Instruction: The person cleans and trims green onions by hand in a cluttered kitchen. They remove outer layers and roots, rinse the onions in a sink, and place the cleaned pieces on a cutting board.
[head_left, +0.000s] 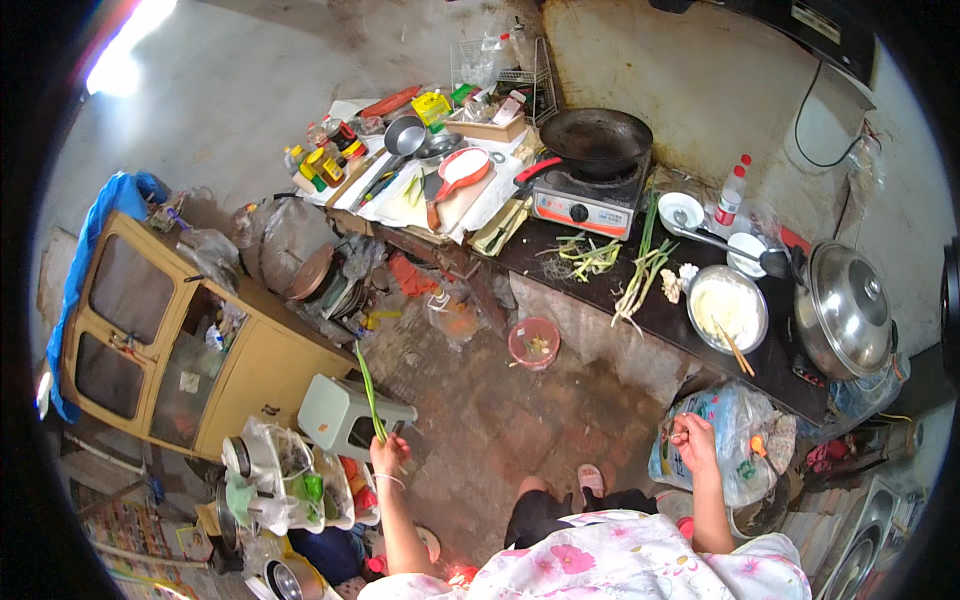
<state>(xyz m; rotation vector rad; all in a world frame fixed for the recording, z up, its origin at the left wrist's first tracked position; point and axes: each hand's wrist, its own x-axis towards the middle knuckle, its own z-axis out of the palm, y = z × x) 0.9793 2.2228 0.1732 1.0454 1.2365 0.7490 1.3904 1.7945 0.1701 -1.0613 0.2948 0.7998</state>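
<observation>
My left hand (389, 455) grips a long green onion (370, 394) near its base, with the leaves pointing up and away from me. A pale band circles my left wrist. My right hand (694, 439) is raised on the other side, fingertips pinched together around what looks like a small pale scrap (678, 434), too small to name. On the dark counter (577, 289) ahead lie more green onions (646, 281), a heap of onion trimmings with roots (585, 257) and garlic bulbs (672, 286). A pink plastic basket (534, 343) on the floor holds some scraps.
A wok (596, 139) sits on a portable gas stove (589, 199). Chopsticks rest in a metal bowl of pale food (726, 309), near a lidded steel pot (847, 307). A grey stool (349, 412) and a wooden cabinet (247, 375) stand left; a bulky plastic bag (739, 442) lies right.
</observation>
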